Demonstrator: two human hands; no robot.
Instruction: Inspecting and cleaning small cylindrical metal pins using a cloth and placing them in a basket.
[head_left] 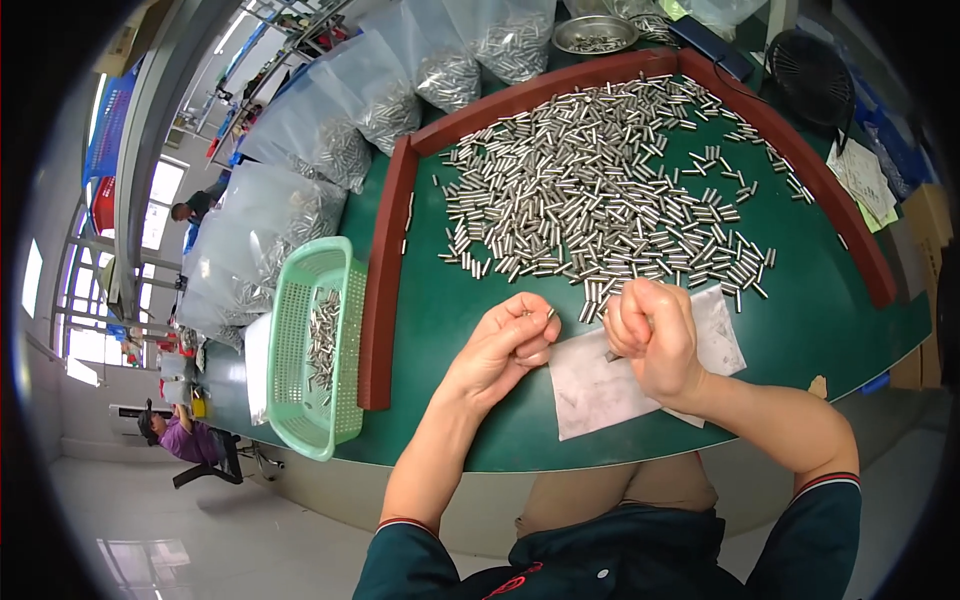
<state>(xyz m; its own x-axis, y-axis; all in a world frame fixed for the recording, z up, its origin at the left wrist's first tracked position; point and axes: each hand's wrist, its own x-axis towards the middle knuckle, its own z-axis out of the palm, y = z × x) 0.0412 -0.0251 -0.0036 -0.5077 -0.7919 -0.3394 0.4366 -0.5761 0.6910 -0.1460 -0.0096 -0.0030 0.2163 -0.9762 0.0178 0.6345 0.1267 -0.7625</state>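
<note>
My left hand (505,345) is closed, with a small metal pin (550,313) pinched at its fingertips. To its right, over a smudged white sheet (585,395), my right hand (655,335) is curled into a fist. A bit of metal (612,356) shows at the lower edge of that fist, probably a pin; what else the fingers hold is hidden. Just beyond both hands spreads a large heap of short silvery metal pins (570,180) on the green tabletop (470,420).
Dark red wooden rails (385,290) border the heap. Left of them stands a light green basket (345,380) with some pins. Clear plastic bags (340,150) of pins line the far left; a metal bowl (595,36) and a black fan (810,80) are at the back. A person (185,440) sits far left.
</note>
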